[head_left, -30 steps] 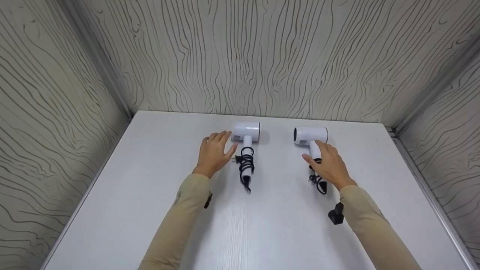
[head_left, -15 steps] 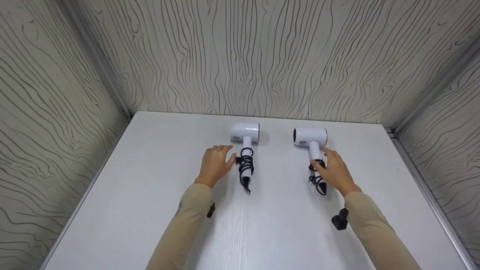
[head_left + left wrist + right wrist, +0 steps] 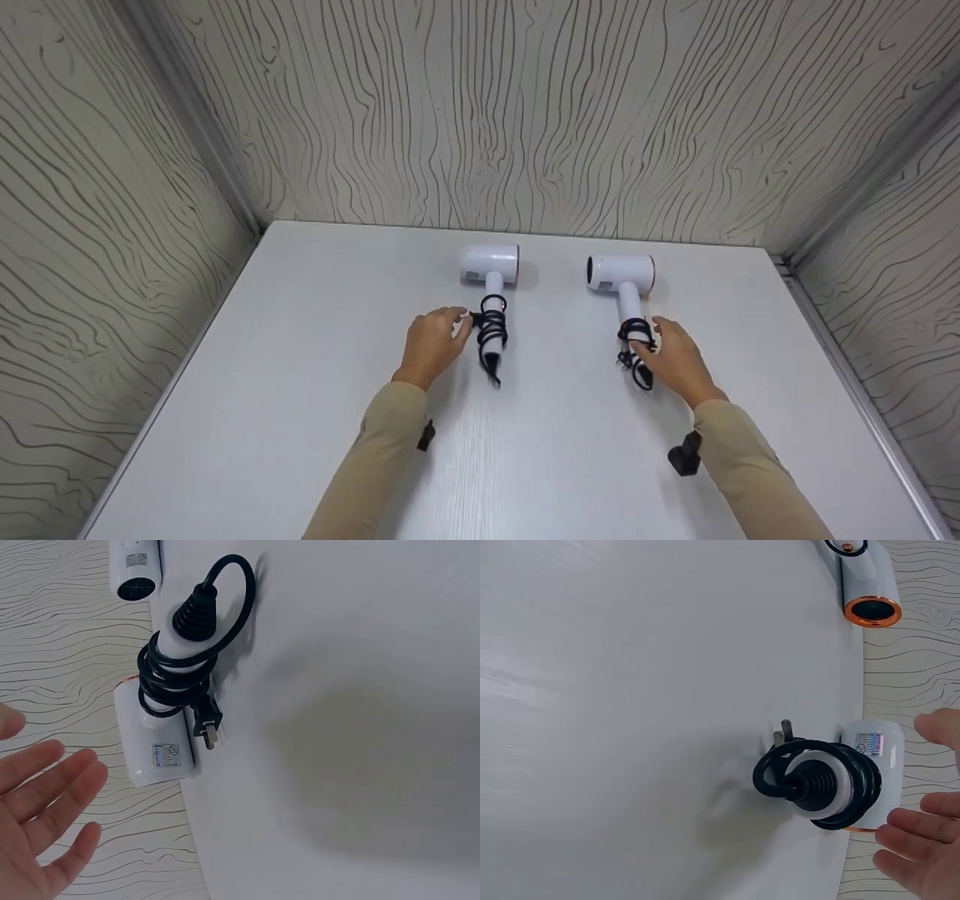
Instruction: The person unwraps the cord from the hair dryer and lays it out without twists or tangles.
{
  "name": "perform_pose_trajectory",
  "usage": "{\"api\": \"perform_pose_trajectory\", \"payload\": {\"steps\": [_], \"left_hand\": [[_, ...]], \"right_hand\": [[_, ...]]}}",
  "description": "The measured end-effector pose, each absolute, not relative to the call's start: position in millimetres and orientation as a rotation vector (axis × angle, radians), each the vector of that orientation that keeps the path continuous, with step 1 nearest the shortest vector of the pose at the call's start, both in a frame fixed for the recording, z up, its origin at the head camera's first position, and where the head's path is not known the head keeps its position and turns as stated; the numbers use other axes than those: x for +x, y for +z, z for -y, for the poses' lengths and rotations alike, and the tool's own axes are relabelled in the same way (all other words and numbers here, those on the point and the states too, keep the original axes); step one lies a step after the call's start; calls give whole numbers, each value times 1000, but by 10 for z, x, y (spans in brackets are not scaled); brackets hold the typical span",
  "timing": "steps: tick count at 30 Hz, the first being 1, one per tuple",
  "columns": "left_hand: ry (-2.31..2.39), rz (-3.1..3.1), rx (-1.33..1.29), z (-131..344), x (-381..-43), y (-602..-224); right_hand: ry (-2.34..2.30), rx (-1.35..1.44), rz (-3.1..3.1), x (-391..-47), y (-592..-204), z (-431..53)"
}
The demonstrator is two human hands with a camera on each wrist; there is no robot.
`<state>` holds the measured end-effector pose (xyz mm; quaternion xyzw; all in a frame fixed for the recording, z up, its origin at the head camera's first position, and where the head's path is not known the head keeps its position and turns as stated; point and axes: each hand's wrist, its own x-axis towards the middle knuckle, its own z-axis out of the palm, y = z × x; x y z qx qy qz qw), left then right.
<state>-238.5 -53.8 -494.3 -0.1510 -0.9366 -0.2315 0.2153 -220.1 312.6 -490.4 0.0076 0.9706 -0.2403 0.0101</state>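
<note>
Right of centre, I see the right hand point(image 3: 679, 365), fingers wide, by the right dryer point(image 3: 621, 272). In the middle, the left hand point(image 3: 431, 343) has loose, parted fingers by the left dryer point(image 3: 489, 262). Cords point(image 3: 492, 330) wrap both, maybe for tidiness.

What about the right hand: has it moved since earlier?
Yes: in the head view, the bare right hand moved back, away from the far edge of the white tabletop.
</note>
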Motion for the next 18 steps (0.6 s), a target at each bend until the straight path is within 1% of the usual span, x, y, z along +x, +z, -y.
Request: {"api": "perform_pose_trajectory", "payload": {"steps": [12, 18], "left_hand": [[-663, 2566, -430, 496, -2332, -4977], [-689, 2605, -409, 490, -2322, -4994]], "right_hand": [[-788, 96, -2972, -2178, -5055, -3207], [-832, 232, -2922, -2200, -5113, -3204]]}}
